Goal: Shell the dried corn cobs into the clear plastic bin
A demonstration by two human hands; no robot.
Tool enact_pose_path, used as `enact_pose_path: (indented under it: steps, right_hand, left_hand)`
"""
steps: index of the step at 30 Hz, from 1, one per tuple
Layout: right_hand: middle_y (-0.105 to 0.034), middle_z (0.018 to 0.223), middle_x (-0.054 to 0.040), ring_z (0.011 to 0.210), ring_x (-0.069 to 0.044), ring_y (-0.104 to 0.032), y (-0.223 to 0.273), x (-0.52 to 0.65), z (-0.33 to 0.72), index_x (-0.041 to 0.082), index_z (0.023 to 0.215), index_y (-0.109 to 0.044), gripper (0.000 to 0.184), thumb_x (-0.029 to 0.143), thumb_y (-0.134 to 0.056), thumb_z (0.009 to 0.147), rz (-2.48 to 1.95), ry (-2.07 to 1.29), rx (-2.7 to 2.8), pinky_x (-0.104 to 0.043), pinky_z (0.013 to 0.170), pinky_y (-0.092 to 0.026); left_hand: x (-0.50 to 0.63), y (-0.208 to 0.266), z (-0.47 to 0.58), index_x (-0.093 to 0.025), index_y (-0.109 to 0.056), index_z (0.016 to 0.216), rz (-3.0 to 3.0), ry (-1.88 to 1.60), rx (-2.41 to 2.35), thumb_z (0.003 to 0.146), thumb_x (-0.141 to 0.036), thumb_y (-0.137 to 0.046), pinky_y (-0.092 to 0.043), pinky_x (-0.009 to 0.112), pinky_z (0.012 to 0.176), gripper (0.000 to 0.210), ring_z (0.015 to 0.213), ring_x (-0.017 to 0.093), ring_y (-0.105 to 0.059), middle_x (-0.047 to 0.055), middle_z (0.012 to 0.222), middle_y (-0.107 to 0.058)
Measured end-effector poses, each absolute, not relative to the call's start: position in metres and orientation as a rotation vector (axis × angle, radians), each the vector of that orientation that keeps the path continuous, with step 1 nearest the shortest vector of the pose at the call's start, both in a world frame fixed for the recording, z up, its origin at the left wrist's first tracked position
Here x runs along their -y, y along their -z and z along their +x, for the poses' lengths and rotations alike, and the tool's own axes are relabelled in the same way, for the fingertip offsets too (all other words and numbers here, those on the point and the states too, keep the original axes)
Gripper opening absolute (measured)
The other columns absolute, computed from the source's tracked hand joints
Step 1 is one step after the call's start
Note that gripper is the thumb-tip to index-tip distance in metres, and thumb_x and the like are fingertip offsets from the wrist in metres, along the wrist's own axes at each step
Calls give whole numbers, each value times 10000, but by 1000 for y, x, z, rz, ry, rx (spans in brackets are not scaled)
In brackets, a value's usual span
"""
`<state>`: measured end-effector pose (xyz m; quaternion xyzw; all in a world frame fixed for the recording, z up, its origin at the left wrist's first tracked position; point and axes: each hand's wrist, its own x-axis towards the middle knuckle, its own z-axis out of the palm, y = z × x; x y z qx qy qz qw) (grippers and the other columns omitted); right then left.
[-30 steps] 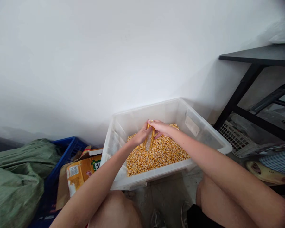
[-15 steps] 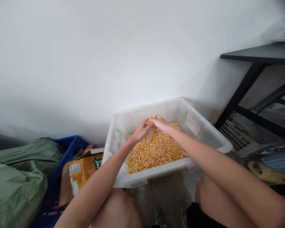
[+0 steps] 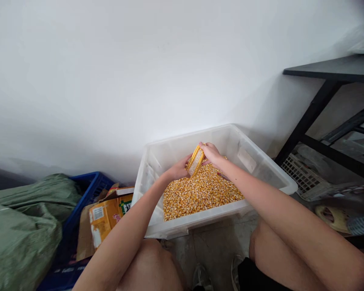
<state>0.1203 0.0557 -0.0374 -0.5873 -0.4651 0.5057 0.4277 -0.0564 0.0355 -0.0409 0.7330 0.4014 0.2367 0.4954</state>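
Observation:
Between my two hands is a corn cob [image 3: 195, 161], tilted, with yellow kernels along its sides and a bare pale strip facing me. My left hand [image 3: 180, 167] closes round its lower left side. Fingers of my right hand [image 3: 210, 152] grip its upper right end. Both hands are over a translucent plastic bin [image 3: 166, 228], above a heap of loose corn kernels [image 3: 197, 198]. A thin dark reddish object [image 3: 223, 176] lies on the kernels beside my right wrist, too small to name.
To the left stand a blue crate [image 3: 89, 180], a green sheet [image 3: 24, 222] and an orange printed cardboard box [image 3: 104, 218]. A black-framed table [image 3: 330, 72] rises at the right, with a white basket [image 3: 306, 173] beneath it. A white wall [image 3: 139, 72] stands behind the bin.
The cob has risen slightly and turned, showing more of its bare strip. My right hand has moved up and right; my left hand now sits lower on the cob.

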Motion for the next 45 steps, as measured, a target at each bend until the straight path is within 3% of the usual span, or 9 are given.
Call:
enact_pose_path:
  steps: [4, 6, 10, 15, 18, 24, 32, 39, 45]
  right_hand:
    - [-661, 996, -94, 781, -213, -663, 37, -57, 124, 186, 998, -543, 362, 520, -462, 884, -1454, -1279, 1132, -301, 542, -547]
    - [-666, 985, -85, 760, -206, -665, 36, -57, 125, 190, 999, -544, 367, 528, -460, 887, -1456, -1288, 1125, -304, 547, -552]
    - [-673, 959, -86, 711, -191, -667, 35, -56, 126, 184, 996, -541, 385, 548, -483, 886, -1441, -1306, 1128, -304, 546, -559]
    - [-672, 913, -79, 672, -194, -664, 30, -50, 117, 188, 943, -536, 413, 589, -547, 844, -1347, -1376, 1176, -323, 515, -574]
    - [-656, 859, -64, 659, -191, -658, 26, -43, 107, 187, 875, -527, 407, 589, -575, 826, -1311, -1412, 1223, -336, 510, -584]
    - [-651, 882, -87, 608, -180, -643, 23, -39, 104, 163, 892, -561, 347, 509, -532, 879, -1313, -1449, 1240, -349, 498, -583]
    - [-653, 839, -67, 601, -189, -647, 29, -44, 112, 170, 958, -554, 300, 459, -489, 911, -1286, -1551, 1274, -359, 520, -579]
    - [-635, 797, -57, 576, -174, -613, 19, -34, 105, 169, 941, -547, 240, 384, -439, 939, -1327, -1590, 1281, -367, 520, -573]
    - [-636, 790, -73, 591, -198, -630, 29, -40, 110, 160, 960, -539, 265, 393, -414, 944, -1335, -1578, 1305, -385, 518, -571]
  left_hand:
    - [-39, 45, -56, -192, -557, 1291, 1749, -656, -1071, 689, -276, -680, -495, 307, 757, 620, 824, 194, -606, 53, 943, -676]
    - [-40, 46, -56, -194, -575, 1268, 1777, -678, -1096, 684, -283, -684, -494, 299, 722, 600, 775, 183, -601, 43, 890, -675]
    - [-37, 44, -55, -194, -531, 1302, 1770, -601, -1115, 568, -225, -763, -494, 303, 727, 770, 815, 200, -615, 43, 948, -670]
    - [-34, 41, -45, -155, -565, 1209, 1619, -765, -1172, 765, -531, -634, -448, 346, 869, 586, 975, 250, -599, 91, 1083, -654]
    - [-34, 42, -40, -149, -616, 1098, 1653, -885, -1195, 830, -597, -517, -404, 344, 921, 532, 1031, 260, -568, 87, 1073, -651]
    - [-29, 46, -40, -161, -628, 961, 1802, -921, -1319, 834, -602, -502, -403, 347, 849, 476, 881, 247, -578, 73, 915, -658]
    - [-32, 47, -44, -155, -578, 1111, 1794, -721, -1326, 859, -440, -454, -410, 362, 909, 400, 1001, 264, -576, 82, 1097, -652]
    - [-36, 48, -44, -146, -618, 1117, 1834, -733, -1297, 893, -622, -324, -347, 374, 1028, 603, 1122, 271, -548, 95, 1173, -645]
    - [-35, 53, -44, -136, -598, 1135, 1842, -733, -1222, 892, -606, -366, -379, 366, 999, 577, 1107, 270, -555, 108, 1164, -642]
